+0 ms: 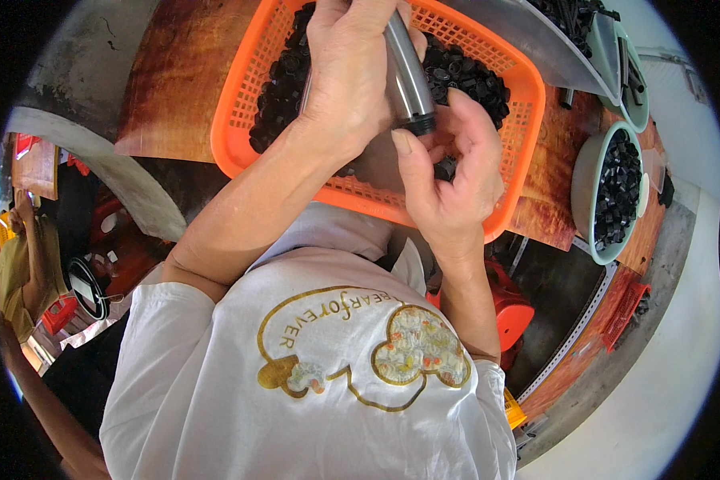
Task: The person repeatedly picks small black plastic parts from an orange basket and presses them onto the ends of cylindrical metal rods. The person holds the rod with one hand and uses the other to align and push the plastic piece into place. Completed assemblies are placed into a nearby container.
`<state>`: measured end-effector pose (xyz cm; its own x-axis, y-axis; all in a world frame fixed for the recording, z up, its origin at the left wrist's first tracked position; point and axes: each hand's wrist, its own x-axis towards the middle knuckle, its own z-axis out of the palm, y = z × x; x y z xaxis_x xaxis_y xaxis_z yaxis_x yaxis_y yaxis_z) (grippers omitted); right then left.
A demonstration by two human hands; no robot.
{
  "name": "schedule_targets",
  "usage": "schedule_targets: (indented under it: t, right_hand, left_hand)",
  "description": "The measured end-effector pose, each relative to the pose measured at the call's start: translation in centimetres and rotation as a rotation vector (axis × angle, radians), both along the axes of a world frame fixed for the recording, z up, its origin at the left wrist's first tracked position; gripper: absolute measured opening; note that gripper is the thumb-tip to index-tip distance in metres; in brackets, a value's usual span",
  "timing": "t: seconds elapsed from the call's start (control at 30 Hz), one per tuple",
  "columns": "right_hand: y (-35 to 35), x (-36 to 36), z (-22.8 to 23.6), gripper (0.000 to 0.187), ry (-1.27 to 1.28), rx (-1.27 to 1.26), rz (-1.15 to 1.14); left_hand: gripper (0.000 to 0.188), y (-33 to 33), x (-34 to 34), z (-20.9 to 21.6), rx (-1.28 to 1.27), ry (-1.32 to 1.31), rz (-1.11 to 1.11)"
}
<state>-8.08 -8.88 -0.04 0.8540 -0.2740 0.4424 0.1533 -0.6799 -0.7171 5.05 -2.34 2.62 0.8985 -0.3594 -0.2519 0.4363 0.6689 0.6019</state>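
Observation:
My left hand (348,76) is closed around a shiny grey metal tube (408,72), held at a slant above an orange basket (236,120). A black plastic fitting (420,125) sits at the tube's lower end. Just beside that end is my right hand (468,164), thumb and forefinger apart, the other fingers curled. Against those curled fingers lies a small black plastic cap (445,168). Many small black plastic caps (464,76) fill the basket under both hands. The tube's upper end is hidden by my left hand.
The basket rests on a wooden table (168,88). To the right stands a pale green bowl (586,192) of black pieces. Behind it, another green container (636,108) holds dark tubes. A red stool (508,308) is below the table. Another person (28,256) sits at far left.

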Motion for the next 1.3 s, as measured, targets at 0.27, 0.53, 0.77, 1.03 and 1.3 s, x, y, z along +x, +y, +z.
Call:
schedule_targets:
  t: [0.27,0.53,0.77,1.03,1.3]
  right_hand:
    - [0.4,0.9,-0.9,0.05,-0.147,-0.011,-0.081]
    - [0.6,1.2,-0.8,0.047,-0.253,-0.014,-0.058]
    - [0.7,0.3,0.0,0.041,-0.179,-0.088,-0.066]
    - [0.5,0.0,-0.1,0.035,-0.188,-0.043,-0.038]
    - [1.2,0.0,-0.9,0.032,-0.206,0.172,-0.024]
  left_hand:
    - [0.03,0.0,-0.1,0.2,0.103,0.024,0.043]
    - [0.035,0.2,-0.4,0.1,0.128,-0.042,-0.014]
    - [0.033,-0.1,-0.6,0.0,0.032,-0.041,0.034]
    - [0.032,-0.1,-0.8,0.0,0.003,-0.078,0.047]
    - [0.031,-0.2,-1.0,0.4,0.023,-0.147,0.096]
